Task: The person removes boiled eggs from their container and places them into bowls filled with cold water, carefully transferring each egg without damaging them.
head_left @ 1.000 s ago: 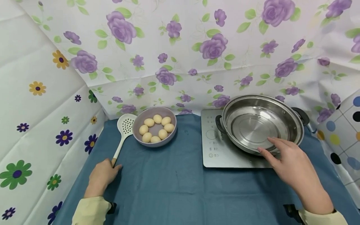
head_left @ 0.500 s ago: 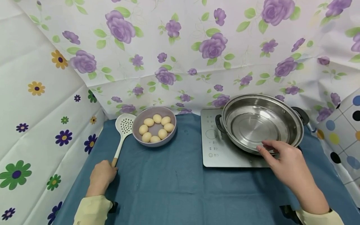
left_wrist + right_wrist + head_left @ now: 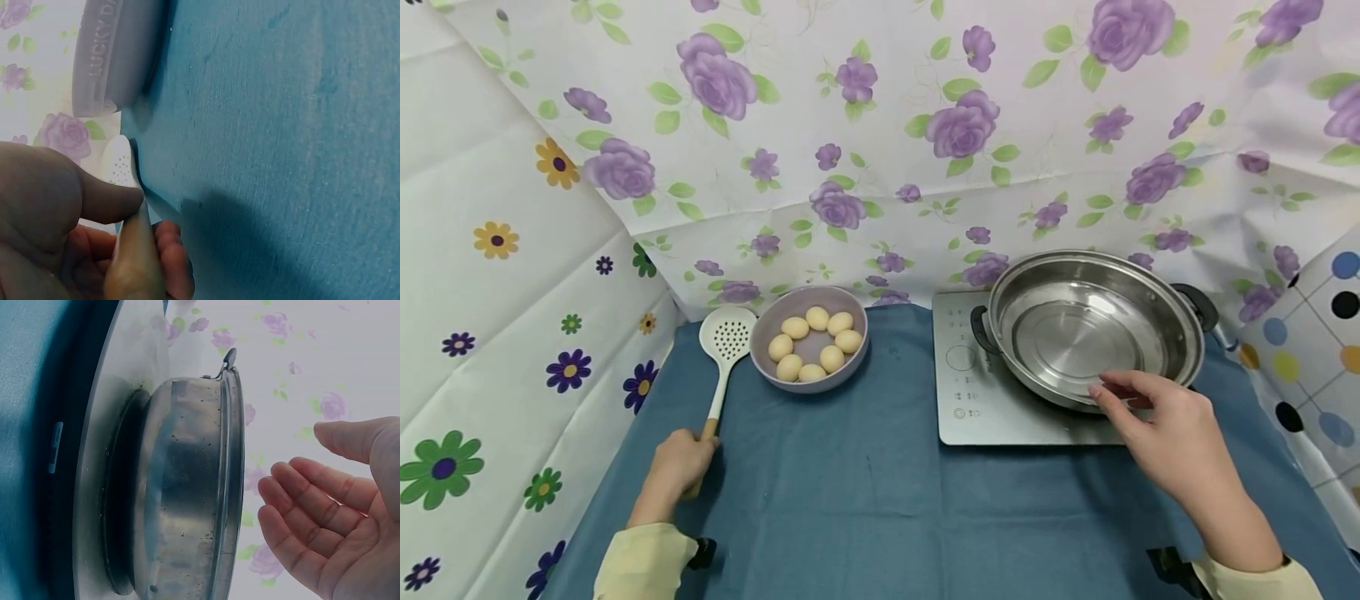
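My left hand [image 3: 679, 464] grips the wooden handle [image 3: 134, 262] of a white skimmer [image 3: 730, 337], thumb on top and fingers curled round it. The skimmer's perforated head lies at the far left, right beside a mauve bowl [image 3: 758, 354] of several pale eggs [image 3: 811, 372]. Over the front rim of a wide steel pan [image 3: 1078, 333] hovers my right hand [image 3: 1172, 442]. In the right wrist view its fingers are loosely bent, thumb apart, with nothing between them, and they stand off the pan's rim.
The pan stands on a silver induction cooktop [image 3: 958, 425], its black handles [image 3: 981, 329] to either side. A blue cloth [image 3: 865, 500] covers the table. Flowered sheets [image 3: 880, 125] hang behind and at the left; a dotted sheet [image 3: 1311, 358] is at the right.
My left hand has closed round the skimmer handle, and the skimmer's head has shifted slightly left, away from the bowl. My right hand's fingers have bent a little more over the pan's rim.
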A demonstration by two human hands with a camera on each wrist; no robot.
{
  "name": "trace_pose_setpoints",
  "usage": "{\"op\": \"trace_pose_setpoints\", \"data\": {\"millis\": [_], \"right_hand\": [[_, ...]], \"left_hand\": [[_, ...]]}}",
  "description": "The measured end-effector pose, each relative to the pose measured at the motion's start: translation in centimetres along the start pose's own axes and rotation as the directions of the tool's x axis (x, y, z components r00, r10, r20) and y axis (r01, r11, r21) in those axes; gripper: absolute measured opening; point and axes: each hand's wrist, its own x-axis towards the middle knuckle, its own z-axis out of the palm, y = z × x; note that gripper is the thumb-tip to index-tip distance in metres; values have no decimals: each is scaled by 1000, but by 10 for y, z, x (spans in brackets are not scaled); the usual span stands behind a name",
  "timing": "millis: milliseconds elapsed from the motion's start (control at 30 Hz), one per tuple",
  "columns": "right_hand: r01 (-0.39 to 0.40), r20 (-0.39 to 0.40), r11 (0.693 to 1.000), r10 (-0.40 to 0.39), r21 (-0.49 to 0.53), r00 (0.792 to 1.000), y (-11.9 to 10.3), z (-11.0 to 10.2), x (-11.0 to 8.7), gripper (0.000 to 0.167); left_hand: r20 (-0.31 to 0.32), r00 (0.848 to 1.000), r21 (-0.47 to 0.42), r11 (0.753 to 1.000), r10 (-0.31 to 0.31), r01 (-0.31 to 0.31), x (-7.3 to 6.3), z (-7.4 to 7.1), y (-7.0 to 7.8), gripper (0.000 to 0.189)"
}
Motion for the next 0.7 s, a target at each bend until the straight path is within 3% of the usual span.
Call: {"op": "trace_pose_setpoints", "data": {"millis": [167,467,700], "right_hand": [[3,-5,1000,-3,-4,1000,0,-1,-1,34],[-2,5,1000,2,0,1000,0,-4,0,38],[-12,20,1000,12,1,1000,0,-8,0,40]], "left_hand": [[9,1000,-81,996,-28,29,-2,1,-2,40],[-14,999,-110,993,-39,37,-4,-1,-1,40],[-167,986,-79,997,-24,11,-8,-7,0,53]]}}
